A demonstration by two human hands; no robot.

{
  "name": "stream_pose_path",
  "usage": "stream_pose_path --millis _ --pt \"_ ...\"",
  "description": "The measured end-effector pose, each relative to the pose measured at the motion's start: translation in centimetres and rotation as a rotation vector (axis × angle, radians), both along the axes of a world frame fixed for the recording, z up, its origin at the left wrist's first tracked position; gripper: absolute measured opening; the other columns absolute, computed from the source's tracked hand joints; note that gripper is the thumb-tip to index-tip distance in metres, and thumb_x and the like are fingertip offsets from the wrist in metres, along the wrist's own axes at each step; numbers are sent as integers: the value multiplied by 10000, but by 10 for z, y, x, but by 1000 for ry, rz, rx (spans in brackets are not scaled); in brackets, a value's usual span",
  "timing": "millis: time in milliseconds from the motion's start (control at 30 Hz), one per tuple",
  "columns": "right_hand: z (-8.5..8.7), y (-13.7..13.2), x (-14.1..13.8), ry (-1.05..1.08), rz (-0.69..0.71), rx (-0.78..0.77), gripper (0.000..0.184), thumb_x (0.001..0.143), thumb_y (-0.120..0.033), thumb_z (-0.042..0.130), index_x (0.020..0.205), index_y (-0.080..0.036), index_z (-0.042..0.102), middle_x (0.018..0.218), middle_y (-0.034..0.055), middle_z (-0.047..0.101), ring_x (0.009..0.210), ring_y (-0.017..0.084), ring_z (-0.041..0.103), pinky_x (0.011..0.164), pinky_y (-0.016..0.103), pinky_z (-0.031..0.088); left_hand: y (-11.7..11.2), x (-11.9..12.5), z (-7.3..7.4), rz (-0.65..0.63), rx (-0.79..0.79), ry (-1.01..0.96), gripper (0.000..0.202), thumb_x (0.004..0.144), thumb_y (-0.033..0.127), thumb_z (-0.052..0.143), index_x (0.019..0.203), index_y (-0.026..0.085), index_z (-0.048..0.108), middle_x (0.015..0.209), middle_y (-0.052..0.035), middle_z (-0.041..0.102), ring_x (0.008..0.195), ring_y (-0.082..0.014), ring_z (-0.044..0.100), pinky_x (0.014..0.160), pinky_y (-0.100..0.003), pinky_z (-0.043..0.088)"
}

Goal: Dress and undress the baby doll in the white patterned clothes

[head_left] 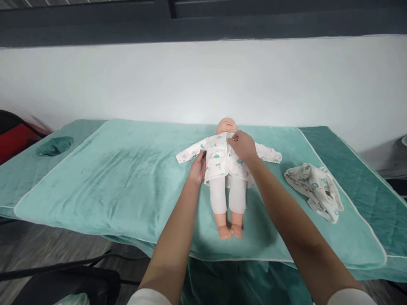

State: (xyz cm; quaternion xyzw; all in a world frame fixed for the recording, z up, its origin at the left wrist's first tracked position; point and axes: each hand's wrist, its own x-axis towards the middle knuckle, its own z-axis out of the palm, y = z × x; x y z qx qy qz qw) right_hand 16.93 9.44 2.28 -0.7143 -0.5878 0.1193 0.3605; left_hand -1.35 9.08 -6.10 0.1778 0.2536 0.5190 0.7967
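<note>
A baby doll (pixel 227 126) lies on its back on the green cover, head towards the wall. It wears a white baby shirt (pixel 217 157) with a teal and dark print, its sleeves spread to both sides, and white trousers (pixel 218 195). The doll's feet are bare. My right hand (pixel 244 145) pinches the shirt's front edge just below the neck. Against the doll's side, under the left-hand sleeve, rests my left hand (pixel 198 168), its fingers extended and partly hidden by the shirt. The shirt's front edges part below the chest.
A crumpled printed baby cloth or garment (pixel 314 186) lies right of the doll. The green velvety cover (pixel 127 178) spreads over a bed with a face hole (pixel 55 146) at left. Behind stands a white wall (pixel 159 80). A black chair (pixel 73 284) is at lower left.
</note>
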Motion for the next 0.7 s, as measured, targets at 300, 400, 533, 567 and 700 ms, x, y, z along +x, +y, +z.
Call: stream_pose_path --millis 300,400,533,567,700 --pt "-4 10 -3 58 163 92 105 849 -240 552 823 -202 647 829 43 691 809 210 621 808 351 486 4 -1 -3 14 -20 -15 442 1002 459 527 1317 161 613 1243 -139 750 1264 -328 664 1149 -520 488" --pt "-25 -21 3 115 228 238 243 910 -337 541 1063 -201 674 1069 85 712 1012 236 649 955 410 511 5 -1 -5 13 -12 -7 413 986 467 556 1257 166 634 1236 -136 750 1267 -333 660 1139 -522 496" --pt "-44 -79 5 -3 328 346 424 961 -387 561 1356 -232 575 1438 132 595 1371 288 515 1161 521 411 6 -1 -5 -2 19 0 400 996 465 536 1218 154 654 1210 -143 756 1259 -329 661 1142 -513 493" --pt "-46 -93 4 -68 379 348 442 967 -375 568 1386 -234 556 1487 133 558 1416 289 477 1191 534 381 6 -1 -6 -8 30 1 398 999 464 529 1212 153 658 1203 -142 757 1256 -327 663 1143 -509 491" --pt "-47 -129 -7 -338 478 285 440 956 -258 573 1395 -224 564 1560 118 493 1459 301 423 1249 577 276 7 -1 -8 -25 44 0 392 1005 451 516 1207 148 660 1193 -146 760 1233 -324 677 1136 -509 497"
